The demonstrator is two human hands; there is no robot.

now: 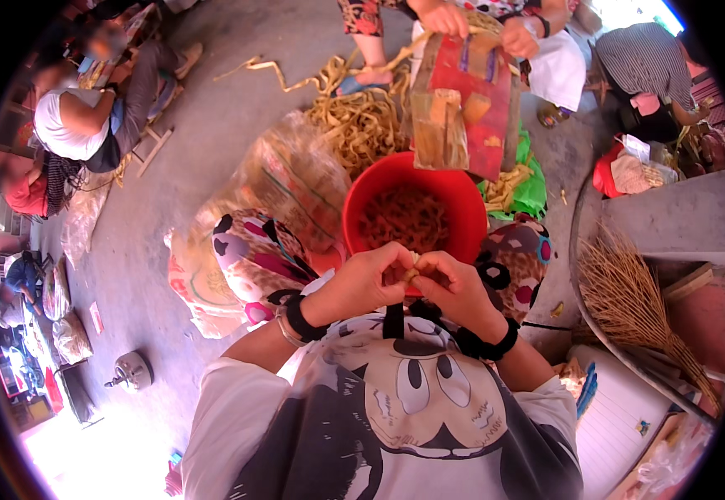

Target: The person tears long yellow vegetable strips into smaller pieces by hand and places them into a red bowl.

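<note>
Both my hands come together over the near rim of a red bucket (466, 204) that stands between my knees. My left hand (361, 285) is closed, its thumb and fingers pinching one side of a small yellowish strip piece (413, 268). From the other side my right hand (455, 287) pinches the same piece, fingertips almost touching the left ones. Much of the piece is hidden by my fingers, so its exact shape is unclear. Inside the bucket lie many small brownish pieces (404, 218).
A heap of long tan strips (358, 125) lies beyond the bucket, beside a clear plastic sack (283, 175). Opposite me, a person's hands (525, 37) work strips over a red board (495, 100). A green bag (531, 183), a twig broom (637, 292) and a kettle (133, 372) stand around.
</note>
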